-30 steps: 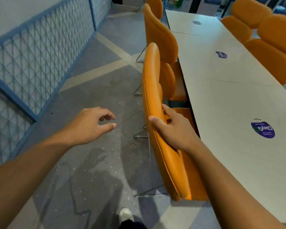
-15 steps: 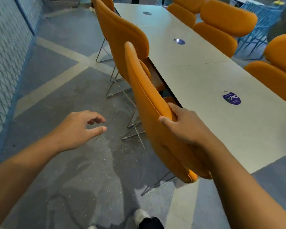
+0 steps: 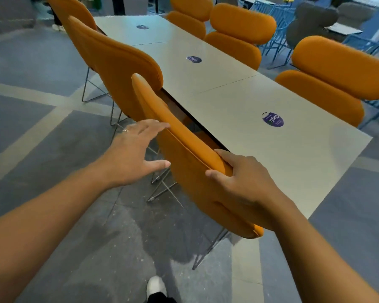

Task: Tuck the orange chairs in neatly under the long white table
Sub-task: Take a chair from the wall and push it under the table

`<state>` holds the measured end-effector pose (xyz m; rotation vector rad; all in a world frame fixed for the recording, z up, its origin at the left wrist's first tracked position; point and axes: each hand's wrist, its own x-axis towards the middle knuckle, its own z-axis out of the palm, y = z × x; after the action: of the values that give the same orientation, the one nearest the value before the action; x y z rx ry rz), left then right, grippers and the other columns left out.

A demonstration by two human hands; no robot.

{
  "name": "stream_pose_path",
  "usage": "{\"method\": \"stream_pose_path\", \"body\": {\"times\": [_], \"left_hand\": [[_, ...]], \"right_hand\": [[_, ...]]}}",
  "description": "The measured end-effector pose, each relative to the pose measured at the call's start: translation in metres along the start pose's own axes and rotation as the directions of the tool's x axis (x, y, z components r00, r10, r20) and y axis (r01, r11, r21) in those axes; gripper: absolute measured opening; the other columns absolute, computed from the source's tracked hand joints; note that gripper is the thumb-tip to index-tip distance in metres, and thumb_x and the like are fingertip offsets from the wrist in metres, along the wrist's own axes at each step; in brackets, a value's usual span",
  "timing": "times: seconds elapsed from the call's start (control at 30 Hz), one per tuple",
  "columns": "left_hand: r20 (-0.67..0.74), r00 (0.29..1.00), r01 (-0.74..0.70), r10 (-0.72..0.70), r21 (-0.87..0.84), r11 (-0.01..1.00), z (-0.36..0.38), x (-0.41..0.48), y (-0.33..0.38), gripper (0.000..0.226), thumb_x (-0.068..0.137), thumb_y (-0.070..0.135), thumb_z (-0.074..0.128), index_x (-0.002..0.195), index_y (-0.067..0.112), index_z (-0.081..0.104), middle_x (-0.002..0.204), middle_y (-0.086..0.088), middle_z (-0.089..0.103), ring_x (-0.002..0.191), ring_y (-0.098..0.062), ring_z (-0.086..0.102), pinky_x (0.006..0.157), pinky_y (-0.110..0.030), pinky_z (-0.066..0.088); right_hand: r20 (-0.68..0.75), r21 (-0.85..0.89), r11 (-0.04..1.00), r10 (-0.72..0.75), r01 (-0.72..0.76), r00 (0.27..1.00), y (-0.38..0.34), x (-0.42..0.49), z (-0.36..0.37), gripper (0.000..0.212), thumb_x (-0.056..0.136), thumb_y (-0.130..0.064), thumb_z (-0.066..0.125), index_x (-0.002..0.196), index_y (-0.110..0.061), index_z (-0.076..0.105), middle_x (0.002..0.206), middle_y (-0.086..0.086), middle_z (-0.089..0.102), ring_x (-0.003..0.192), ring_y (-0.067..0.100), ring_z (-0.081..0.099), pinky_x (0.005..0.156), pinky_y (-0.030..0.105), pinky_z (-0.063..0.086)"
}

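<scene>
The right hand (image 3: pixel 243 184) clamps the top edge of the nearest orange chair (image 3: pixel 190 162), thumb on the outer face of the backrest and fingers curled over the rim toward the long white table (image 3: pixel 239 110). The left hand (image 3: pixel 131 154) is spread wide, fingertips touching the same backrest edge further along, thumb held apart below. That chair stands at the table's near end, its backrest close against the tabletop edge. A second orange chair (image 3: pixel 118 62) stands just beyond it on the same side, and more orange chairs (image 3: pixel 337 73) line the far side
</scene>
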<state>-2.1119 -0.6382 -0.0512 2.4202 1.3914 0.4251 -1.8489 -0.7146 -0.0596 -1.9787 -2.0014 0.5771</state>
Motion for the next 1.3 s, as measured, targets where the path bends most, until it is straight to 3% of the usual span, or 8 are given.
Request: {"method": "stream_pose_path", "body": {"times": [0.2,0.4,0.57,0.73,0.9,1.03,1.3], "left_hand": [[0.163,0.982,-0.100,0.095,0.020,0.995,0.002,0.066,0.011,0.076,0.079,0.073,0.038,0.148,0.044,0.025,0.159,0.012,0.023,0.149,-0.018,0.013,0.117,-0.058,0.015],[0.242,0.949,-0.244,0.204,0.147,0.959,0.016,0.102,0.004,0.081,0.074,0.087,0.008,0.134,0.047,0.044,0.146,0.015,0.043,0.147,-0.018,0.019,0.116,-0.062,0.000],[0.274,0.919,-0.345,0.282,0.215,0.914,0.019,0.117,0.002,0.084,0.074,0.086,-0.001,0.123,0.045,0.053,0.127,0.011,0.054,0.130,-0.020,0.041,0.116,-0.056,0.010],[0.272,0.889,-0.436,0.368,0.260,0.862,0.020,0.121,-0.002,0.083,0.077,0.082,-0.005,0.120,0.043,0.054,0.120,0.010,0.055,0.114,-0.020,0.046,0.105,-0.047,0.027],[0.359,0.802,-0.572,0.478,0.230,0.787,0.013,0.130,-0.020,0.081,0.078,0.082,-0.003,0.133,0.044,0.042,0.128,0.009,0.052,0.118,-0.021,0.045,0.106,-0.047,0.026],[0.382,0.732,-0.666,0.564,0.227,0.711,0.010,0.135,-0.031,0.084,0.073,0.087,0.003,0.140,0.046,0.033,0.132,0.009,0.051,0.121,-0.022,0.046,0.107,-0.048,0.028],[0.422,0.670,-0.737,0.611,0.276,0.617,0.008,0.149,-0.029,0.076,0.075,0.084,0.042,0.138,0.041,0.035,0.134,0.007,0.054,0.126,-0.024,0.044,0.104,-0.046,0.031]], "right_hand": [[-0.016,0.043,0.999,0.013,-0.012,1.000,0.000,0.001,0.000,0.063,0.088,-0.070,0.050,0.145,-0.045,0.042,0.128,-0.011,0.065,0.103,0.016,0.062,0.088,0.039,0.055],[-0.014,0.045,0.997,0.065,-0.064,0.998,0.001,0.002,-0.002,0.068,0.090,-0.067,0.055,0.150,-0.044,0.037,0.137,-0.016,0.059,0.112,0.012,0.059,0.091,0.034,0.053],[-0.008,0.068,0.991,0.117,-0.116,0.993,0.000,0.003,-0.002,0.071,0.085,-0.073,0.055,0.149,-0.047,0.038,0.136,-0.020,0.059,0.112,0.009,0.059,0.091,0.031,0.052],[-0.013,0.060,0.973,0.222,-0.221,0.975,-0.006,0.003,-0.003,0.060,0.082,-0.075,0.058,0.137,-0.052,0.050,0.126,-0.023,0.063,0.106,0.008,0.059,0.089,0.031,0.053],[-0.054,0.073,0.916,0.398,-0.394,0.916,-0.017,0.006,0.002,0.068,0.073,-0.081,0.062,0.134,-0.054,0.053,0.129,-0.023,0.063,0.110,0.009,0.059,0.092,0.040,0.054],[-0.120,0.081,0.854,0.521,-0.514,0.845,-0.032,0.003,0.008,0.065,0.074,-0.075,0.068,0.134,-0.053,0.054,0.132,-0.018,0.062,0.114,0.014,0.059,0.094,0.042,0.054],[-0.265,0.142,0.760,0.646,-0.634,0.716,-0.052,-0.004,0.018,0.063,0.073,-0.074,0.069,0.128,-0.045,0.062,0.126,-0.013,0.067,0.112,0.016,0.061,0.092,0.042,0.055]]}}
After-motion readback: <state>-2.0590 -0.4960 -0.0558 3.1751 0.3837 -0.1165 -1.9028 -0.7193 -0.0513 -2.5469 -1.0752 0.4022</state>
